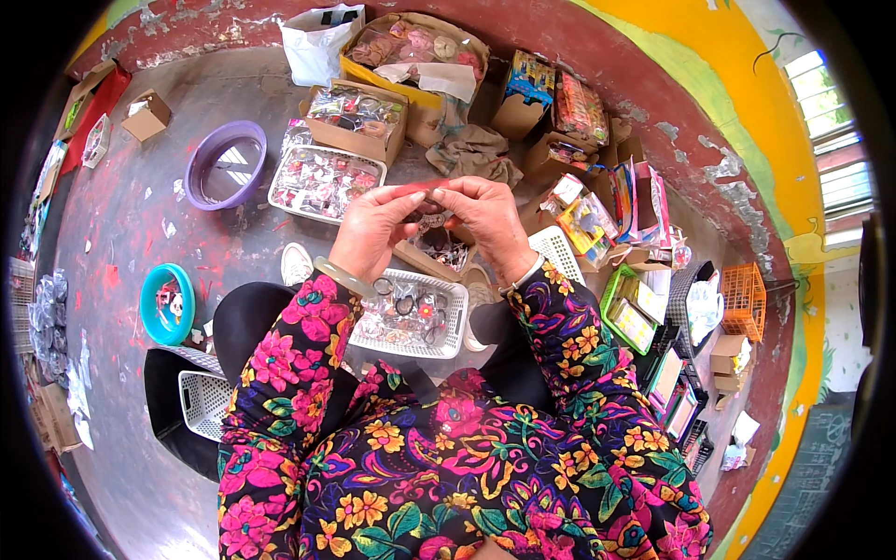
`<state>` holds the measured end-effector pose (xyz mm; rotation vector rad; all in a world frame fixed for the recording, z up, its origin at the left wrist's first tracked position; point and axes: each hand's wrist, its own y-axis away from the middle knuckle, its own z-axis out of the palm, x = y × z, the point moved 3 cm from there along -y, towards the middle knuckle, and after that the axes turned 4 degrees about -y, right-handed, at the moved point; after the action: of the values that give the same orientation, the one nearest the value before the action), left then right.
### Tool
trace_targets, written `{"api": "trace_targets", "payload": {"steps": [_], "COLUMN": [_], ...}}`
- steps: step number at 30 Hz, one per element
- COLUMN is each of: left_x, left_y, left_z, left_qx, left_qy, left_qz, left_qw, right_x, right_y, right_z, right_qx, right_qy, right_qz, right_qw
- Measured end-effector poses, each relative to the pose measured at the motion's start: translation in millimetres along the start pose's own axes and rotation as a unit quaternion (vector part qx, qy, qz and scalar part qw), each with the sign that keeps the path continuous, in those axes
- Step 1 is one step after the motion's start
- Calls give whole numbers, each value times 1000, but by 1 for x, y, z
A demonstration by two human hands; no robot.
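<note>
Landmark: the white basket (448,347) on the person's lap. Well left of it on the floor lie a teal ring (149,301) and a purple basin (198,159). Just above the basket the left hand (371,231) and right hand (487,217) meet, fingers of both pinched shut on one small red-and-silver trinket (427,203). A green tray (613,297) sits to the basket's right.
</note>
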<state>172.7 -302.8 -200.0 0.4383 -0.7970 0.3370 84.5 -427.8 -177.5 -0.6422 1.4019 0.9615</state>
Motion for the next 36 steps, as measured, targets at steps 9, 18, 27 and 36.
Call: {"api": "trace_targets", "payload": {"steps": [9, 18, 27, 36], "left_x": [-5, -4, -5, -8], "left_y": [-5, -3, -4, -5], "left_z": [-8, -12, -7, -11], "left_qx": [-5, -6, -7, -19], "left_qy": [58, 90, 95, 71], "left_qz": [30, -2, 12, 24], "left_qw": [998, 996, 995, 997], "right_x": [-4, 2, 3, 0], "right_y": [2, 1, -2, 1], "right_z": [3, 1, -1, -1], "right_qx": [5, -22, -8, -9], "right_qy": [2, 16, 5, 16], "right_qz": [-4, 2, -14, -6], "right_qw": [1000, 1000, 1000, 1000]}}
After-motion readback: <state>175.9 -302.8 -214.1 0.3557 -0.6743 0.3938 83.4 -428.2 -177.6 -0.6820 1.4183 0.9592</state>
